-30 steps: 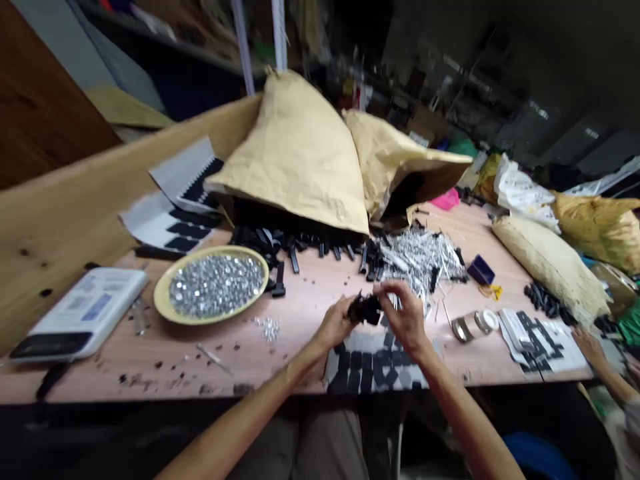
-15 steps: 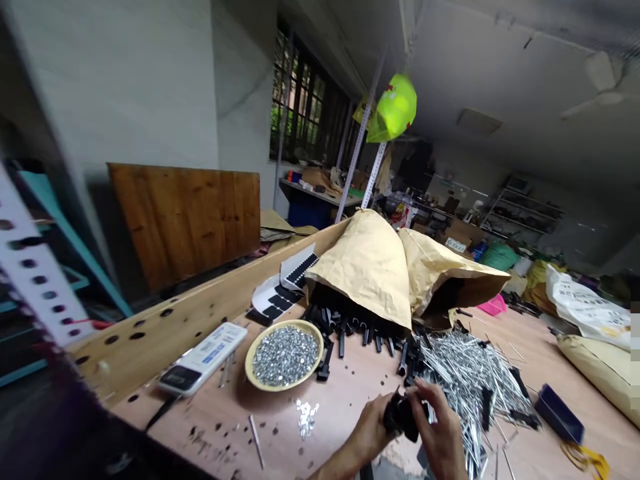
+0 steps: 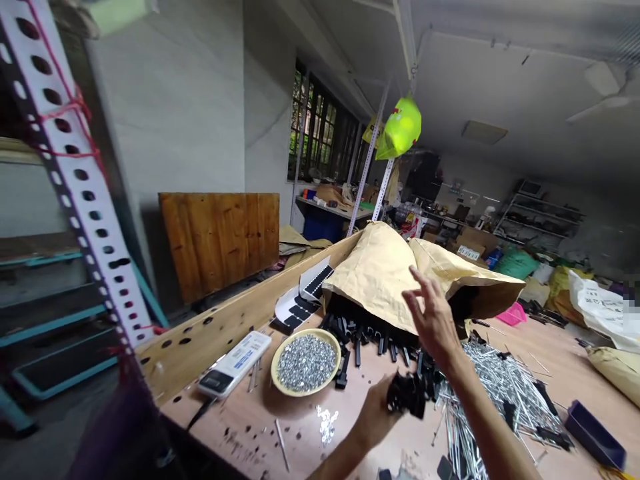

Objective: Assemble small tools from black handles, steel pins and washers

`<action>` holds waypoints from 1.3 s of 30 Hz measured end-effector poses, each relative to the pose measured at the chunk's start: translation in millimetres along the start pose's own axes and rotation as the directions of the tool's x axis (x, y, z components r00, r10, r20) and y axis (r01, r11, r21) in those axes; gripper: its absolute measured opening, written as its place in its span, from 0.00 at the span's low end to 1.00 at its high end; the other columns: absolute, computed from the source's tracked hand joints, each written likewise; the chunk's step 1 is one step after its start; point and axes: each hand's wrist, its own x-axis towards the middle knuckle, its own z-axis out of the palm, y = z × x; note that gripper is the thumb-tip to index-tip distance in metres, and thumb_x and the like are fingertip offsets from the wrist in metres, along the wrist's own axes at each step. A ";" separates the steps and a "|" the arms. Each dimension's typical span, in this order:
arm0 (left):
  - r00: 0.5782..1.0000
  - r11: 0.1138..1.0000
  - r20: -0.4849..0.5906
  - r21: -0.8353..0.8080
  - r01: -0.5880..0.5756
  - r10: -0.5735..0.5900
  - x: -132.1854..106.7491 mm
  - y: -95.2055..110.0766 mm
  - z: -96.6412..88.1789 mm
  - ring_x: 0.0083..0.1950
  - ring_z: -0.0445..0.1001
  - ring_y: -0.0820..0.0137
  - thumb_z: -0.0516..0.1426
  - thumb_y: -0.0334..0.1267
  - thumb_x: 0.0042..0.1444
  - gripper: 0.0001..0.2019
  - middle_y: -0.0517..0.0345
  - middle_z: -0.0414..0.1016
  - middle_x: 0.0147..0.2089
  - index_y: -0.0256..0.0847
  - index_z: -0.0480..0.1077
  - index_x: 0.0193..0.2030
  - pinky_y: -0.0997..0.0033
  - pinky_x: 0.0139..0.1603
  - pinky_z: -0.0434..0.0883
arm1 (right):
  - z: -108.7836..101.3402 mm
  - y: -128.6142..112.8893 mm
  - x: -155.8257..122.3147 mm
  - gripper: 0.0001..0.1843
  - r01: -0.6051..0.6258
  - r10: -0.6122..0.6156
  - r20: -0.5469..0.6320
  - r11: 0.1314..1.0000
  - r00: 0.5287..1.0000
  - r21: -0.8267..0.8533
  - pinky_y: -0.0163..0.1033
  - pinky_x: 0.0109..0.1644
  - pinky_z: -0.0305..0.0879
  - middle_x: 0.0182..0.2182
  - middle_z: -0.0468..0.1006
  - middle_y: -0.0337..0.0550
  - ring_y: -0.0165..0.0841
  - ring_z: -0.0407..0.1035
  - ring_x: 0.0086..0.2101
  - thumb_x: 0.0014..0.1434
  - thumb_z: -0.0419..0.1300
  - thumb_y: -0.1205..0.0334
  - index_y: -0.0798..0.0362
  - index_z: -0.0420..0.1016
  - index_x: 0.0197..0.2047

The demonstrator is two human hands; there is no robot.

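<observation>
Several black pieces (image 3: 407,396) sit gripped in the left fingers (image 3: 383,395) while the right fingers (image 3: 426,287) spread apart.

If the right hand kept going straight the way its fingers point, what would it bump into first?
The right hand would probably meet the left tan sack of the pair. Its fingertips overlap that sack in the view, but depth is unclear, so it might pass above.

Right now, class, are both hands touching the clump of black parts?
No, only the left hand holds the clump of black parts; the right hand hovers apart from it.
</observation>
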 end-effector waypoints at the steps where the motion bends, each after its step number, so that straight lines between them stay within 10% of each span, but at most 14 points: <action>1: 0.999 1.000 -0.046 0.020 -0.002 0.003 3.0 -0.3 -5.2 0.41 0.75 0.62 0.59 0.27 0.43 0.11 0.55 0.79 0.38 0.40 0.75 0.35 0.64 0.45 0.72 | -1.6 4.5 7.6 0.24 -0.002 0.002 -0.042 1.000 0.999 -0.006 0.42 0.38 0.74 0.48 0.73 0.49 0.35 0.76 0.34 0.65 0.49 0.49 0.46 0.63 0.61; 4: 0.992 0.993 -0.098 0.095 -0.068 0.078 15.0 0.2 -15.1 0.40 0.74 0.64 0.58 0.27 0.43 0.10 0.56 0.79 0.37 0.40 0.75 0.34 0.66 0.43 0.72 | -12.1 16.1 18.8 0.25 0.021 -0.027 -0.105 0.998 0.994 -0.051 0.42 0.35 0.73 0.47 0.73 0.50 0.32 0.74 0.28 0.64 0.50 0.49 0.47 0.61 0.62; 9: 0.983 0.993 -0.150 0.069 -0.092 0.101 20.5 6.8 -17.2 0.40 0.74 0.66 0.59 0.25 0.39 0.13 0.56 0.78 0.36 0.38 0.73 0.36 0.69 0.42 0.72 | -48.7 15.8 8.8 0.24 0.150 -0.142 0.108 0.986 0.984 -0.069 0.40 0.34 0.71 0.45 0.74 0.47 0.31 0.73 0.28 0.61 0.56 0.54 0.46 0.65 0.60; 14: 0.978 0.987 -0.139 -0.063 0.150 -0.158 6.3 -7.7 -23.9 0.35 0.72 0.67 0.64 0.37 0.38 0.10 0.59 0.74 0.28 0.38 0.69 0.28 0.68 0.37 0.71 | -61.2 53.6 -62.0 0.13 -0.207 0.245 0.192 0.958 0.950 -0.196 0.38 0.35 0.68 0.35 0.77 0.43 0.31 0.71 0.29 0.61 0.56 0.59 0.51 0.74 0.47; 16: 0.971 0.975 -0.135 -0.136 0.177 -0.196 4.0 -18.2 -24.6 0.37 0.72 0.66 0.65 0.42 0.38 0.14 0.58 0.75 0.31 0.38 0.70 0.30 0.68 0.39 0.71 | -53.9 67.6 -112.6 0.07 -0.353 0.474 0.342 0.863 0.811 -0.361 0.37 0.34 0.67 0.31 0.78 0.42 0.32 0.72 0.30 0.59 0.58 0.62 0.53 0.77 0.38; 19: 0.965 0.951 -0.134 -0.248 0.187 -0.225 2.7 -26.9 -20.7 0.34 0.72 0.69 0.68 0.45 0.33 0.19 0.59 0.75 0.29 0.38 0.70 0.31 0.69 0.38 0.71 | -38.6 70.3 -178.9 0.08 -0.410 0.739 0.495 0.669 0.457 -0.620 0.34 0.31 0.63 0.29 0.79 0.42 0.32 0.72 0.29 0.60 0.57 0.66 0.54 0.78 0.33; 21: 0.965 0.943 -0.106 -0.260 0.208 -0.242 1.4 -28.4 -15.7 0.33 0.72 0.70 0.69 0.46 0.32 0.20 0.60 0.75 0.28 0.38 0.71 0.30 0.69 0.38 0.71 | -27.1 68.1 -203.7 0.10 -0.362 0.796 0.474 0.597 0.377 -0.715 0.34 0.30 0.61 0.32 0.80 0.45 0.33 0.73 0.31 0.61 0.55 0.66 0.53 0.78 0.36; 28: 0.937 0.903 0.086 -0.251 0.350 -0.339 -12.1 -27.9 -3.3 0.33 0.74 0.69 0.68 0.44 0.35 0.17 0.58 0.77 0.29 0.37 0.74 0.30 0.66 0.39 0.72 | 11.5 88.2 -221.8 0.16 0.018 0.445 0.758 0.857 0.477 -0.514 0.41 0.46 0.61 0.39 0.77 0.54 0.38 0.68 0.42 0.59 0.49 0.80 0.59 0.76 0.40; 33: 0.914 0.882 0.070 -0.241 0.404 -0.399 -11.2 -24.7 -3.1 0.34 0.73 0.69 0.68 0.42 0.36 0.14 0.59 0.76 0.28 0.37 0.73 0.29 0.67 0.40 0.70 | 18.1 106.2 -227.5 0.11 0.012 0.376 0.738 0.887 0.561 -0.461 0.40 0.44 0.63 0.35 0.77 0.52 0.36 0.70 0.36 0.59 0.51 0.77 0.58 0.73 0.33; 37: 0.877 0.849 0.052 -0.230 0.476 -0.478 -1.6 -25.8 -2.6 0.32 0.72 0.69 0.66 0.39 0.37 0.12 0.61 0.74 0.26 0.36 0.72 0.27 0.68 0.38 0.69 | 3.8 94.2 -213.1 0.09 -0.325 0.448 0.330 0.872 0.831 -0.366 0.39 0.39 0.68 0.35 0.77 0.47 0.33 0.72 0.34 0.64 0.48 0.69 0.55 0.66 0.45; 39: 0.874 0.850 0.061 -0.208 0.484 -0.482 1.0 -26.9 -0.2 0.32 0.72 0.70 0.65 0.38 0.37 0.10 0.61 0.74 0.26 0.36 0.72 0.27 0.69 0.37 0.69 | -5.8 75.2 -197.7 0.11 -0.529 0.529 -0.015 0.849 0.849 -0.007 0.39 0.38 0.71 0.34 0.77 0.41 0.32 0.73 0.33 0.63 0.52 0.64 0.50 0.61 0.50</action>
